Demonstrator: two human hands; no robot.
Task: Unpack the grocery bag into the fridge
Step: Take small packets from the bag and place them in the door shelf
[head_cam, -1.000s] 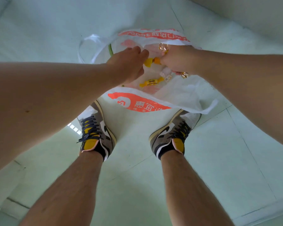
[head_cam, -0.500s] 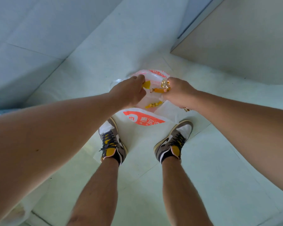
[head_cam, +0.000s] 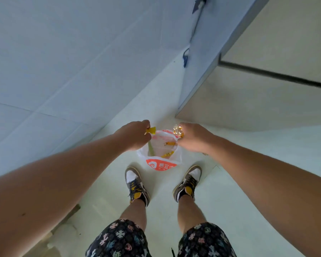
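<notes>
Head view, looking down past both bare forearms.

Left hand [head_cam: 134, 135] – fingers curled, pinching a small yellow packet [head_cam: 151, 130] that sticks out at the fingertips. Right hand [head_cam: 194, 139] – a closed fist around a crinkled gold foil packet [head_cam: 178, 130], which shows above the knuckles. Both hands sit at the mouth of the grocery bag [head_cam: 160, 164], one on each side; cannot tell whether either also grips its rim.

The bag is thin white plastic with orange print and its mouth is open. It lies just ahead of the toes and between the feet, over the pale floor [head_cam: 230, 182]. Cannot tell if it rests on the floor or hangs. Inside it are two yellow wrapped sticks [head_cam: 168, 144] and a green stalk [head_cam: 150, 150] against the left side.

The fridge [head_cam: 267, 93] stands to the right and beyond the bag, with grey-beige doors shut and a dark seam between the upper and lower door. A tiled wall [head_cam: 63, 62] is on the left.

The person wears two brown-and-yellow sneakers [head_cam: 135, 184] and patterned dark shorts [head_cam: 119, 238].
</notes>
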